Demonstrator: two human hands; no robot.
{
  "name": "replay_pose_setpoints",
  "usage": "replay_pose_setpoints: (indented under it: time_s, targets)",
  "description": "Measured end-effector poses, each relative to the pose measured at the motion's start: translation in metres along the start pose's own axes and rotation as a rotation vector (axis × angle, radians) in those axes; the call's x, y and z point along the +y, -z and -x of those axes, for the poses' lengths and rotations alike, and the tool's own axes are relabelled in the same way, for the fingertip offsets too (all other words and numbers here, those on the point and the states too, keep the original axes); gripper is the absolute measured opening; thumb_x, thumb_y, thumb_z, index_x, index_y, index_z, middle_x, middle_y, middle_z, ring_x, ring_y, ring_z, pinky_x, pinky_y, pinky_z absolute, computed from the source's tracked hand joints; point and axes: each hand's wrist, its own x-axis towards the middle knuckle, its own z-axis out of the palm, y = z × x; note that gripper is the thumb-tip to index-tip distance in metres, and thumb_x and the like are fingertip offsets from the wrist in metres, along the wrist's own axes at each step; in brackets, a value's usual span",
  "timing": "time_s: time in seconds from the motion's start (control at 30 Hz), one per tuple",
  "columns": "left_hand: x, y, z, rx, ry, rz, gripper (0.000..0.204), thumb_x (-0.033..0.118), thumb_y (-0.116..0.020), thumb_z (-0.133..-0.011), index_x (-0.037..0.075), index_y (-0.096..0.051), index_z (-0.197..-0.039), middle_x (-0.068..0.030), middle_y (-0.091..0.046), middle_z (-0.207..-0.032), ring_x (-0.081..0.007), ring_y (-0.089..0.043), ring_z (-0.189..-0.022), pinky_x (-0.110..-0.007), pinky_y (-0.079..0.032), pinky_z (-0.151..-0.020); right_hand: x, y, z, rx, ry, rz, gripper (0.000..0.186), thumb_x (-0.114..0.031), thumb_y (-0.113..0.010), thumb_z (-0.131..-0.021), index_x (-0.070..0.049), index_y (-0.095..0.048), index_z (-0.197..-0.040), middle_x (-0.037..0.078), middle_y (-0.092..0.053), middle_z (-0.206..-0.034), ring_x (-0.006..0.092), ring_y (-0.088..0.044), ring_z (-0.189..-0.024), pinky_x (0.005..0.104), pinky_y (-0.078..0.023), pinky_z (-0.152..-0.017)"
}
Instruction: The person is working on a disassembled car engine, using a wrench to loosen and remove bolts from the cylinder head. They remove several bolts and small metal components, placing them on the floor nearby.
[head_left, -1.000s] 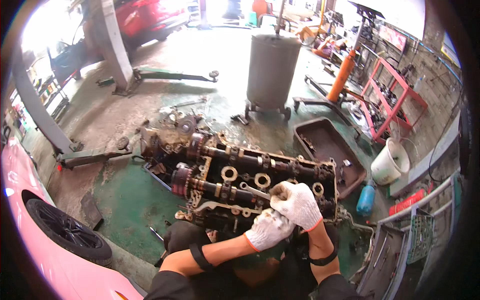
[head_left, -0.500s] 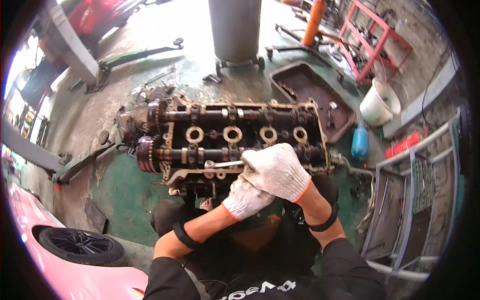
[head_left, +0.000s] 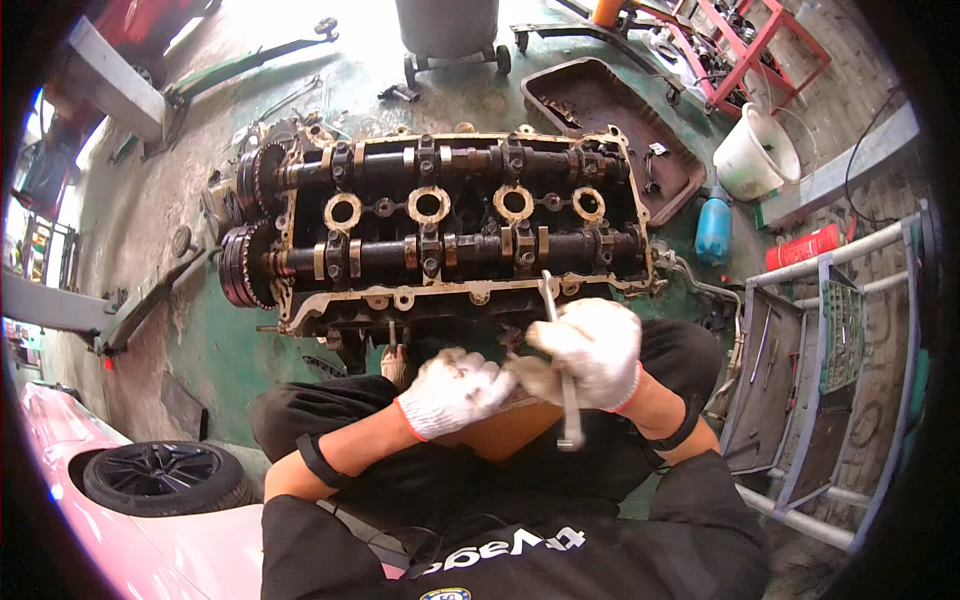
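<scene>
In front of me lies a grimy cylinder head (head_left: 480, 292) with two dark camshafts (head_left: 385, 258) running across it. Toothed sprockets (head_left: 245, 266) sit at its left end. My right hand (head_left: 595, 350), in a white knit glove, is closed around a metal wrench (head_left: 571, 425). One end of the wrench points up toward the head's near edge; the other sticks out below the hand. My left hand (head_left: 458, 392), gloved alike, has its fingers curled, close to the right hand. Whatever lies in those fingers is hidden.
Beyond the cylinder head lie a dark drip tray (head_left: 600, 85), a white bucket (head_left: 752, 160) and a blue bottle (head_left: 713, 225). To the right are a red cylinder (head_left: 803, 247) and a metal rack (head_left: 775, 380). A wheel (head_left: 165, 475) and pink car panel (head_left: 70, 440) are at the lower left.
Both hands have drawn back from the cylinder head toward me. The wrench has swung from lying sideways along the head's near edge to nearly upright in the picture. My view has shifted slightly.
</scene>
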Motion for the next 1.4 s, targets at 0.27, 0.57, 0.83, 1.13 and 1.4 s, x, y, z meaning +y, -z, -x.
replay_pose_setpoints:
  time_s: [0.27,0.57,0.83,1.13,1.4]
  targets:
    - [-0.017,0.04,-0.048,0.022,0.312,-0.237,0.023,0.039,-0.075,-0.09,0.019,-0.072,-0.101,-0.0014,-0.051,-0.05,-0.0204,-0.055,-0.042,-0.036,-0.043,-0.041,0.0,0.017,0.016,0.322,-0.933,-0.817,0.025,-0.008,-0.045,-0.107,0.006,-0.061,-0.12,0.015,-0.073,-0.089,0.0153,-0.067,-0.066,0.0249,-0.05,-0.055]
    - [-0.03,0.05,-0.088,-0.085,0.526,-0.071,0.02,0.038,-0.072,-0.092,0.018,-0.07,-0.098,-0.0039,-0.065,-0.063,-0.0222,-0.065,-0.053,-0.035,-0.046,-0.046,-0.008,0.009,0.013,0.475,-1.069,-1.054,0.028,-0.015,-0.044,-0.108,0.004,-0.058,-0.124,0.019,-0.073,-0.085,0.0213,-0.069,-0.063,0.0283,-0.052,-0.053]
    - [-0.032,0.047,-0.1,-0.039,0.589,0.071,0.025,0.037,-0.073,-0.092,0.016,-0.07,-0.104,-0.0067,-0.068,-0.067,-0.0247,-0.069,-0.058,-0.035,-0.048,-0.05,-0.012,-0.007,0.024,0.448,-1.032,-1.167,0.032,-0.011,-0.043,-0.108,0.006,-0.052,-0.133,0.024,-0.072,-0.111,0.029,-0.074,-0.087,0.0351,-0.061,-0.064]
    - [-0.036,0.049,-0.094,-0.178,0.236,-0.294,0.05,0.019,-0.064,-0.085,0.014,-0.065,-0.135,0.0039,-0.05,-0.068,-0.0141,-0.056,-0.062,-0.032,-0.045,-0.058,-0.02,-0.016,0.03,0.441,-1.051,-1.451,0.039,-0.018,-0.045,-0.11,-0.003,-0.043,-0.146,0.028,-0.066,-0.126,0.0317,-0.074,-0.092,0.0375,-0.063,-0.067]
    - [-0.04,0.052,-0.096,-0.16,0.245,-0.323,0.043,0.016,-0.065,-0.085,0.011,-0.068,-0.127,0.0037,-0.051,-0.067,-0.0147,-0.057,-0.062,-0.033,-0.046,-0.055,-0.018,0.014,0.024,0.368,-1.063,-1.434,0.043,-0.008,-0.046,-0.103,0.004,-0.045,-0.144,0.021,-0.071,-0.097,0.0203,-0.068,-0.067,0.0301,-0.058,-0.06]
